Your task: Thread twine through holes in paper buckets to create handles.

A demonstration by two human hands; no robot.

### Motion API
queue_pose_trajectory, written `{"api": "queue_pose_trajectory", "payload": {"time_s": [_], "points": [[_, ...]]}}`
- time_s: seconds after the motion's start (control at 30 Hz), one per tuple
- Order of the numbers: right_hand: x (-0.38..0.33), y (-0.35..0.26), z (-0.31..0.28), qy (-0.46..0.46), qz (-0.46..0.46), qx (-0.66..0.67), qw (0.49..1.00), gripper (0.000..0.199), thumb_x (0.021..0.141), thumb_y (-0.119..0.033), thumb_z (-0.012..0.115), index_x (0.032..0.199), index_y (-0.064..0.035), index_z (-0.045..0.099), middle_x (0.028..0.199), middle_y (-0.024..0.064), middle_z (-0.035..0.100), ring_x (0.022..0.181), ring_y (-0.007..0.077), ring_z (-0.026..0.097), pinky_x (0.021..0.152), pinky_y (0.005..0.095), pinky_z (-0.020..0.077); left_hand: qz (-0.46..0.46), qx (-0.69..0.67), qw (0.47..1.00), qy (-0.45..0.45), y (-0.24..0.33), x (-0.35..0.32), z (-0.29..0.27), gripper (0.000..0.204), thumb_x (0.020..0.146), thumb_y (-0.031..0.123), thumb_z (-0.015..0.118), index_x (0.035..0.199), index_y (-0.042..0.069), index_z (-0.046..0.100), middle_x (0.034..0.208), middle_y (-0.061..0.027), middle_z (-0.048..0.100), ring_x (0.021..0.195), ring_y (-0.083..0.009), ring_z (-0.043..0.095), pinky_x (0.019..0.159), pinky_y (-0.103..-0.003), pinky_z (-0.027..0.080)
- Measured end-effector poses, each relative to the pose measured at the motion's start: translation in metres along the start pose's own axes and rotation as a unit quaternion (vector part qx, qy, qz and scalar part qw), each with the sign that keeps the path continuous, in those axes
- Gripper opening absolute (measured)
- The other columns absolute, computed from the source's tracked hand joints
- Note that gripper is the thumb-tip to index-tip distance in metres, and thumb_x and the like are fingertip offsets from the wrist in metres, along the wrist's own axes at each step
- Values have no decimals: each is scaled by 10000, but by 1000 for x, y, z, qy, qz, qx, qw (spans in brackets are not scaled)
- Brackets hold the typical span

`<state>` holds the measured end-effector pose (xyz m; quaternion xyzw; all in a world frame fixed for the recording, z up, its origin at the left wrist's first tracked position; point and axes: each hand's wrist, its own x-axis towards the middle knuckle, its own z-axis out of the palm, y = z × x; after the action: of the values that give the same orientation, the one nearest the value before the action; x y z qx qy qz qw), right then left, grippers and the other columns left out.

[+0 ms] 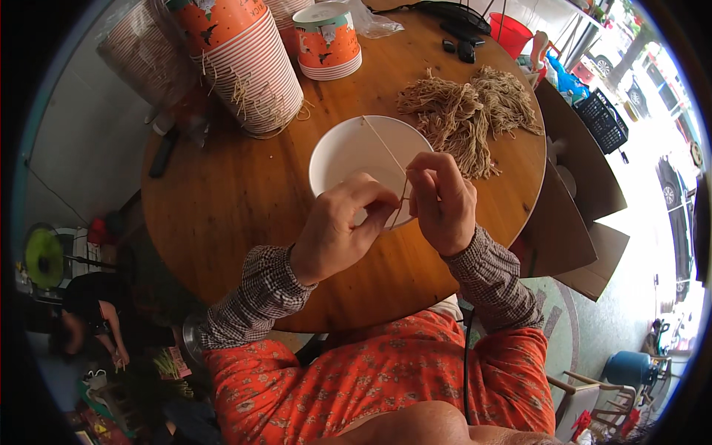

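Note:
A white-lined paper bucket stands mouth up on the round table before me. From its far rim a thin tan string runs taut across the mouth to my hands. My left hand is over the near left part of the rim, thumb and forefinger pinched on the string. Close beside it, above the near right rim, my right hand has its fingers curled and also pinches the string. A short length of string hangs between the two hands. The near part of the rim is partly hidden behind them.
Loose tan strings lie heaped right of the bucket. Tall stacked orange paper buckets and a shorter stack stand at the far left. The wooden table has an open cardboard box by its right edge. Another person is at lower left.

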<state>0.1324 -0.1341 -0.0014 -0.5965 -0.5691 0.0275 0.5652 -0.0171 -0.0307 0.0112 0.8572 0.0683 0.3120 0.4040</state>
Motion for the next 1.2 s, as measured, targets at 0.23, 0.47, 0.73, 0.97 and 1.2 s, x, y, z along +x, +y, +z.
{"api": "queue_pose_trajectory", "payload": {"time_s": [0.23, 0.47, 0.73, 0.97, 1.2], "points": [[-2, 0, 1, 2, 84, 22, 996, 71, 935, -37, 540, 1004, -54, 535, 656, 104, 589, 526, 249, 619, 487, 329, 467, -14, -4, 1000, 11, 1, -5, 0, 80, 871, -33, 615, 927, 13, 649, 863, -50, 637, 763, -108, 627, 595, -246, 504], [4, -9, -3, -5, -64, -26, 998, 68, 943, -51, 538, 1010, -50, 545, 672, 88, 619, 554, 171, 621, 530, 273, 478, -81, -102, 991, 33, 3, -1, 6, 102, 839, -4, 665, 937, 23, 660, 807, -59, 661, 765, -159, 647, 617, -285, 527], [23, -10, -17, -67, 197, 298, 932, 191, 909, -36, 582, 1082, -60, 506, 696, -37, 516, 544, 33, 443, 479, 207, 345, 59, 82, 992, 73, 1, -6, 8, 102, 716, 28, 676, 775, 52, 596, 772, -58, 581, 791, -272, 573, 842, -375, 418], [58, 40, -38, 27, 200, 257, 945, 215, 909, -52, 611, 1096, -44, 505, 743, 22, 598, 560, 50, 463, 480, 211, 351, 98, 159, 981, 54, -16, -21, 12, 122, 704, 4, 662, 778, 66, 587, 828, -68, 587, 808, -251, 577, 827, -391, 415], [36, 99, -45, -25, -50, -262, 963, 42, 898, -72, 593, 910, -40, 617, 698, 65, 604, 622, 122, 586, 578, 304, 482, 184, 335, 922, 55, -15, -23, 8, 183, 748, 104, 736, 913, 95, 657, 853, -2, 588, 819, -190, 571, 811, -381, 404]]}}
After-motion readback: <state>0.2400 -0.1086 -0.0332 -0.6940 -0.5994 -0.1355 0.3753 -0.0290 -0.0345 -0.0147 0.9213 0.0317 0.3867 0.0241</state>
